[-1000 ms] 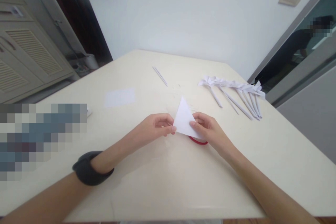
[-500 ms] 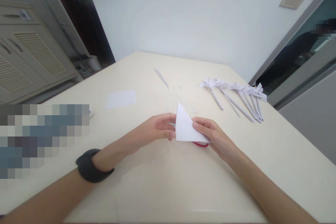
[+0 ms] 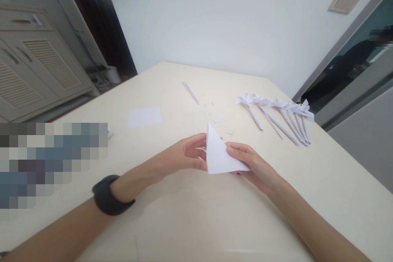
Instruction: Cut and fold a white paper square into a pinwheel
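A white paper folded into a triangle [image 3: 218, 154] is held upright just above the cream table [image 3: 190, 221], its tip pointing away from me. My left hand [image 3: 187, 154] pinches its left edge, fingers curled behind the sheet. The paper's right lower side is gripped by my right hand [image 3: 251, 166], thumb on the front face. A black band sits on my left wrist [image 3: 108, 194].
Several folded white paper flowers with rolled stems [image 3: 278, 112] lie at the right rear of the table. A thin paper stick [image 3: 190, 92] and small scraps lie further back. A flat white paper square [image 3: 144, 116] rests to the left. A cabinet [image 3: 27, 69] stands at left.
The triangle has turned more upright and moved slightly toward me. It now covers the red ring that showed under it on the table before.
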